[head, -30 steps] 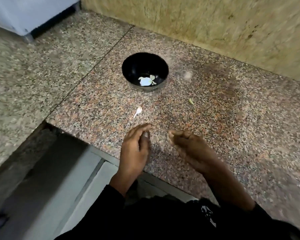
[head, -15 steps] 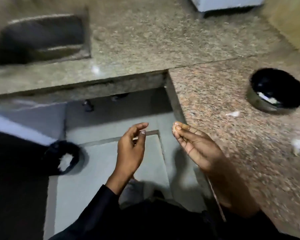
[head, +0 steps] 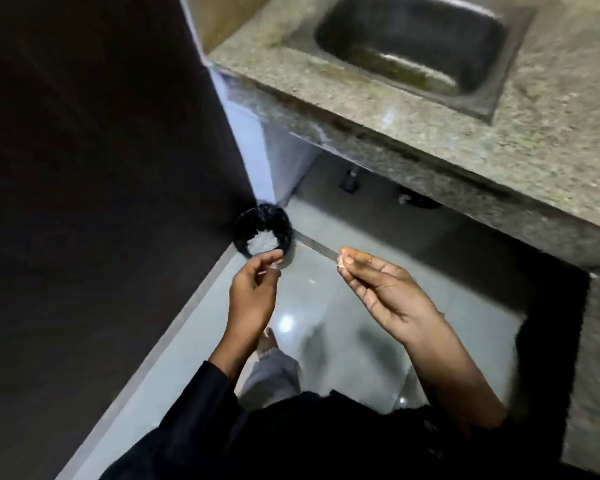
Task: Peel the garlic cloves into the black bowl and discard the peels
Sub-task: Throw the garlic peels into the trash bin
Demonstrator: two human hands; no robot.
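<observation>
1. Head view, hands: the left hand is raised over the grey glossy floor tiles, with its thumb and forefinger pinched narrowly on a thin pale sliver of garlic peel; the sliver is small and partly blurred.
2. The right hand is at 3 o'clock from the left hand, well apart from it. Its fingertips pinch a small pale garlic clove with loose papery skin, and the other fingers are curled.
3. At 12 o'clock from the left hand, on the floor in the corner, stands a round black waste bin lined with a dark bag. White scraps lie inside it. The left fingertips are just above its near rim in the picture.
4. At 1 o'clock from the right hand there is a speckled grey granite counter, with a sunken steel sink basin in it.
5. The dark wall panel fills the side at 9 o'clock.
6. The black bowl of the task is not in this view.
7. Black sleeves cover both forearms at 6 o'clock, and a bare foot stands on the tiles between them.
</observation>
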